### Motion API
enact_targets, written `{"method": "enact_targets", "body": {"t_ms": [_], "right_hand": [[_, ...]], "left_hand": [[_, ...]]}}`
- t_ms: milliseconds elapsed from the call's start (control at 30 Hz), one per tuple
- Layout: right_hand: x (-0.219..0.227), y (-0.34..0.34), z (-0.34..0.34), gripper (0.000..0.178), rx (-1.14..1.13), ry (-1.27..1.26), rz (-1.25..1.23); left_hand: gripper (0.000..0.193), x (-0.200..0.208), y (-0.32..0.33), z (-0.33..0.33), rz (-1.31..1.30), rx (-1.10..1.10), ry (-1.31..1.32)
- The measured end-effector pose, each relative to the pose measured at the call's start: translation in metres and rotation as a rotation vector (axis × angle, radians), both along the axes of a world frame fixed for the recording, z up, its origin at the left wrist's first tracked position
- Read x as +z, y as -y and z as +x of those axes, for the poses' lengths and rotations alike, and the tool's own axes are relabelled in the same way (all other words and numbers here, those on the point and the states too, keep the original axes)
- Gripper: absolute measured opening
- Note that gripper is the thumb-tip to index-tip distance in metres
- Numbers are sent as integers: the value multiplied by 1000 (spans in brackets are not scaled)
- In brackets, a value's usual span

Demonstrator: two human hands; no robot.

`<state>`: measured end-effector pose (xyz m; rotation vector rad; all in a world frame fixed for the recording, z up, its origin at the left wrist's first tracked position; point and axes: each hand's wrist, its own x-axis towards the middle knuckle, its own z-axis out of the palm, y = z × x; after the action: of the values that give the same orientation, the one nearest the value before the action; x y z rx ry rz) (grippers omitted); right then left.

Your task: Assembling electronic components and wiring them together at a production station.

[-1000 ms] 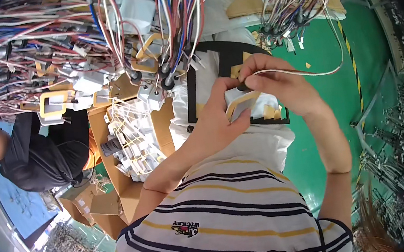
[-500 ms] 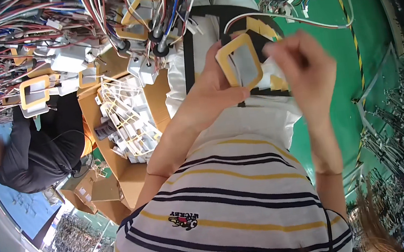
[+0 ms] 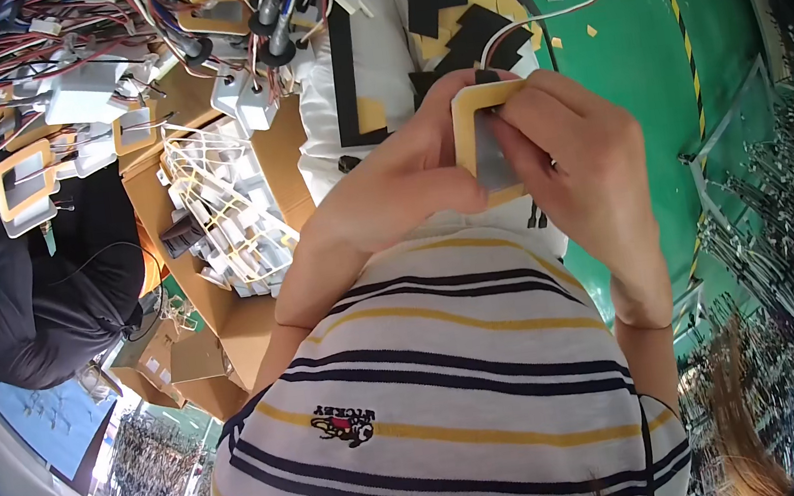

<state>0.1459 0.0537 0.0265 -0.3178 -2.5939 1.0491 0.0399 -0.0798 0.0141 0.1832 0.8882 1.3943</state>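
Across the right of the frame, green floor (image 3: 655, 87); along the top, a harness board of coloured wires (image 3: 96, 57); at left, a co-worker in black (image 3: 54, 280) beside an open carton (image 3: 235, 218) of pale parts. At top centre, a white table (image 3: 385, 71) strewn with black and tan foam bits (image 3: 474, 25). At centre right, the frame (image 3: 483, 143), a tan foam rectangle with a grey middle, held upright between both hands. Left hand (image 3: 390, 189) closed around its left edge, thumb across the front. Right hand (image 3: 569, 152) pinching the right edge, fingertips pressed on the grey panel. Likely risks: uneven pressure creasing the soft foam, or a slack pinch letting it slide off-square; a tug from the white wire (image 3: 565, 4) looping in above may also skew it.
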Motion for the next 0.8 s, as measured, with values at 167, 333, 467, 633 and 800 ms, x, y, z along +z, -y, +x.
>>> {"method": "enact_targets", "body": {"t_ms": [167,333,467,633,800], "right_hand": [[4,-5,0,14,59,120,24],[-4,15,15,16,-220,23,9],[-14,32,17,19,-371,-27,-42],[-28,41,15,20,-420,-172,3],[-30,38,16,21,-407,-206,101]], "left_hand": [[74,-13,-2,7,24,10,3],[67,-21,-10,17,142,155,-81],[53,-20,-15,26,105,311,0],[28,-36,-21,31,82,425,-559],[24,-42,-25,38,51,472,-455]]}}
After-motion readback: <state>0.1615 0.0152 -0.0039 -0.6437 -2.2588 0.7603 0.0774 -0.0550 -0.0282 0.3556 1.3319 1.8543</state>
